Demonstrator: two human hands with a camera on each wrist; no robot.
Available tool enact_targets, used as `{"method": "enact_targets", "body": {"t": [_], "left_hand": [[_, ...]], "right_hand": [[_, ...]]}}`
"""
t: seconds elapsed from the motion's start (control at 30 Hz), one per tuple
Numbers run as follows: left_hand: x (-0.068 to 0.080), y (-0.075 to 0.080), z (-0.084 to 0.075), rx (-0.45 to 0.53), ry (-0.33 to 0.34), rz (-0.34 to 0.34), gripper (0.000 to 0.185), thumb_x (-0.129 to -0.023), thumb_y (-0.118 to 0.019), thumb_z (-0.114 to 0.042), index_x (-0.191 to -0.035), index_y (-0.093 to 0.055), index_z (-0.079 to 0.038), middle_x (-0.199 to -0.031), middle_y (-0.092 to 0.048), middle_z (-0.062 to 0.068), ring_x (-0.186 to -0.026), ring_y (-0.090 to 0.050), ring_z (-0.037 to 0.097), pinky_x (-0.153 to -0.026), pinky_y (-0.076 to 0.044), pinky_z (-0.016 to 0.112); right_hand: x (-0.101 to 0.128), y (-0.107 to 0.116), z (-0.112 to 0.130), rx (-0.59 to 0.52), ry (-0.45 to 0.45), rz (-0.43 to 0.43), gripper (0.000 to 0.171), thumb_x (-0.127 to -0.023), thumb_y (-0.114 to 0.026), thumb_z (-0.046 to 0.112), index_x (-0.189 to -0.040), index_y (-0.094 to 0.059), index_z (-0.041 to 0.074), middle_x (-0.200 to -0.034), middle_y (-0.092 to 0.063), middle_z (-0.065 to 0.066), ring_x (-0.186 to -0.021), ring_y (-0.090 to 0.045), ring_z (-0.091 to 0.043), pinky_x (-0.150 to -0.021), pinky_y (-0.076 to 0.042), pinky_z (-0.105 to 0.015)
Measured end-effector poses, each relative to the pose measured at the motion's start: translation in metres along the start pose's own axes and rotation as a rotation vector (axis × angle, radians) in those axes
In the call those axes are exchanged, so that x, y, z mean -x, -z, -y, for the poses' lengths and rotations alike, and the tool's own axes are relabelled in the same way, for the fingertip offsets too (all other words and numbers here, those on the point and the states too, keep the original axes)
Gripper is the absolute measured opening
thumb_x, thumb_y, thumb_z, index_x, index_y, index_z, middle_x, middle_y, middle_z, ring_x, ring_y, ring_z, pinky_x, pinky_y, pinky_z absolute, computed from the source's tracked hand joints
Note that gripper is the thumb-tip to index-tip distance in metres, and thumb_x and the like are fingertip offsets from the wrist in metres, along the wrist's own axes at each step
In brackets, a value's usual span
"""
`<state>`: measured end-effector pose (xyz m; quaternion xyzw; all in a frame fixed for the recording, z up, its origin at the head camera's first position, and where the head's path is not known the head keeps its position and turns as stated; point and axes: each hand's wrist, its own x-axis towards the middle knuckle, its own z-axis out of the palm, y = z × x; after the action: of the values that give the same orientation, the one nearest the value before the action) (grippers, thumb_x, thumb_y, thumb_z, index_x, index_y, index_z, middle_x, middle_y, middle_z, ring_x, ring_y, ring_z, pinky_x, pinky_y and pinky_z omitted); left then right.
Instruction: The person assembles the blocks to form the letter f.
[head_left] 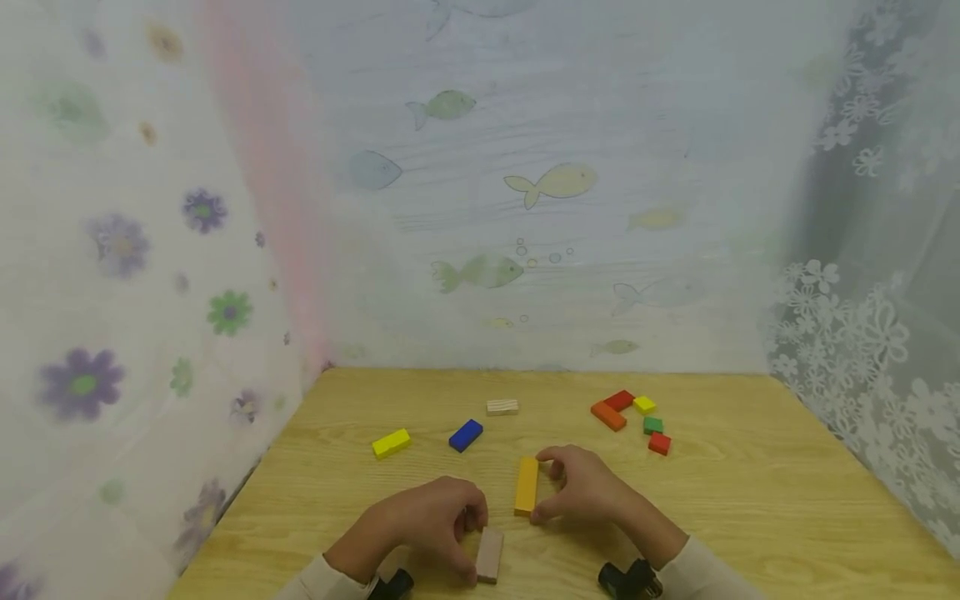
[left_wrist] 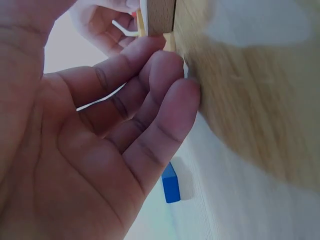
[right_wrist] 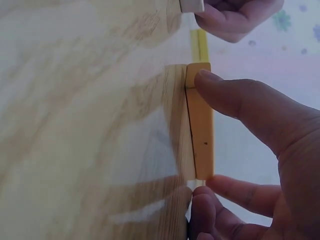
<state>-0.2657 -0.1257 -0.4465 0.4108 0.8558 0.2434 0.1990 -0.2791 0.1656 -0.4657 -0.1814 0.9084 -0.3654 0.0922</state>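
A long yellow block [head_left: 527, 485] lies near the table's [head_left: 750, 500] front edge, pinched end to end by the right hand [head_left: 588, 487]. Just left and nearer, the left hand [head_left: 427, 525] grips a pale wooden block [head_left: 490, 554]. Farther back lie a blue block [head_left: 466, 435], a short yellow block [head_left: 391, 443] and, to the right, a cluster of small coloured blocks [head_left: 633, 419].

Soft, even light fills the head view; the curtains look washed out and hazy, and the hands cast only faint shadows on the bench [head_left: 750, 500]. Both wrist views are overexposed, with pale glare bleaching the wood grain. The left palm [left_wrist: 75, 165] is close and slightly blurred. Straight lines bow near the frame edges.
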Motion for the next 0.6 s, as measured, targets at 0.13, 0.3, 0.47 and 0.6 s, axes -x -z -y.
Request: {"method": "enact_targets", "body": {"t": [0.13,0.3,0.47,0.6], "left_hand": [[-0.003,-0.002,-0.005,-0.024,0.024,-0.017,0.041,-0.074,-0.094,-0.038,-0.102,-0.068,-0.023,-0.091,-0.063,-0.015,-0.074,-0.06,-0.002,-0.069,-0.053,0.018],[-0.006,-0.006,-0.012,-0.022,0.072,-0.031,0.039,-0.073,-0.095,-0.037,-0.1,-0.071,-0.023,-0.088,-0.063,-0.016,-0.071,-0.06,-0.002,-0.067,-0.053,0.018],[-0.008,-0.012,-0.019,-0.025,0.093,-0.073,0.039,-0.073,-0.095,-0.038,-0.1,-0.073,-0.022,-0.087,-0.063,-0.016,-0.071,-0.059,-0.002,-0.067,-0.052,0.018],[-0.009,-0.018,-0.023,-0.026,0.109,-0.114,0.04,-0.071,-0.095,-0.036,-0.101,-0.074,-0.019,-0.086,-0.062,-0.017,-0.072,-0.058,-0.002,-0.068,-0.051,0.018]], "right_hand": [[0.0,0.0,0.0,0.001,0.005,-0.002,0.086,-0.066,-0.098,0.04,-0.138,-0.064,0.009,-0.111,-0.067,-0.008,-0.097,-0.059,-0.02,-0.081,-0.053,-0.042],[-0.001,0.0,-0.003,-0.009,0.003,-0.008,0.085,-0.066,-0.098,0.04,-0.138,-0.065,0.011,-0.109,-0.066,-0.007,-0.095,-0.059,-0.02,-0.077,-0.051,-0.039],[0.0,0.0,-0.005,-0.024,0.014,0.005,0.085,-0.067,-0.098,0.04,-0.14,-0.065,0.012,-0.108,-0.065,-0.008,-0.094,-0.058,-0.021,-0.074,-0.05,-0.037],[0.0,0.0,-0.004,-0.023,0.037,0.009,0.085,-0.067,-0.098,0.04,-0.14,-0.065,0.012,-0.107,-0.064,-0.008,-0.093,-0.058,-0.021,-0.071,-0.051,-0.035]]}}
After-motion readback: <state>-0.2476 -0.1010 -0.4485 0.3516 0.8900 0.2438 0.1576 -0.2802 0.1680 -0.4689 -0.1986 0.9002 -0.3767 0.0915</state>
